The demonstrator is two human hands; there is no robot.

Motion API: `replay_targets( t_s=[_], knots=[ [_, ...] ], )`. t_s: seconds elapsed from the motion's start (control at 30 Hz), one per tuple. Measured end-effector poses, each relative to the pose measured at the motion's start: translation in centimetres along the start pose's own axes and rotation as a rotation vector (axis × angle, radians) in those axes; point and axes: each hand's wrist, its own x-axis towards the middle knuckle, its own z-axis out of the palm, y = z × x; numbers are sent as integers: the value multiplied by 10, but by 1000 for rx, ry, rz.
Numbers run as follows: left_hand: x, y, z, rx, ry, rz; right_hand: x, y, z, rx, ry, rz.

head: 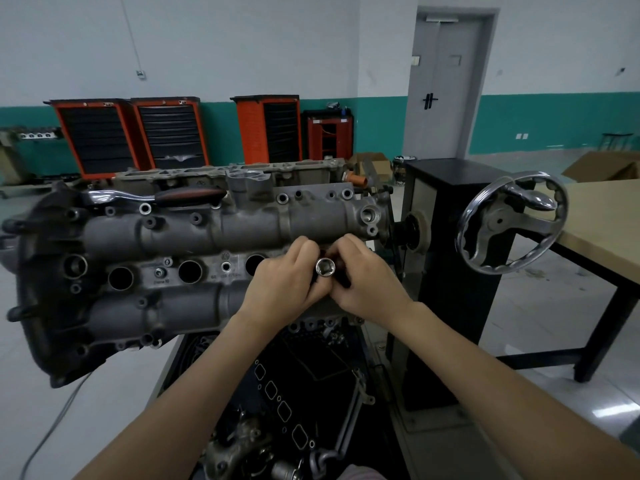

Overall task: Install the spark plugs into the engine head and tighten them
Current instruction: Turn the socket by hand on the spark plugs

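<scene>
On the engine head (194, 244), three spark plug wells (189, 271) were seen standing open in a row left of the hands. A socket (325, 267), its long axis aimed up toward the camera, was pinched over the rightmost well, left hand (289, 277) and right hand (367, 277) equally near, fingers curled round it. Whether a plug sat inside could not be told. A stamped round logo near the wells was too blurred to read.
</scene>
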Motion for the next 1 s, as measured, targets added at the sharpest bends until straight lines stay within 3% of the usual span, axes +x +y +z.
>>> replay_targets(
  t_s=[0.07,0.2,0.4,0.77,1.0],
  knots=[
    [-1,-1,1,-12,15,12,9,0,-7,-24,-109,-32],
    [-1,-2,1,-20,18,35,27,8,-15,-342,-319,-189],
    [-1,-2,0,-14,36,55,23,11,-9,-359,-236,-248],
    [-2,-4,2,-10,23,55,32,13,3,-396,-293,-155],
    [-1,-3,2,-20,45,22,23,12,1,-338,-126,-210]
  ],
)
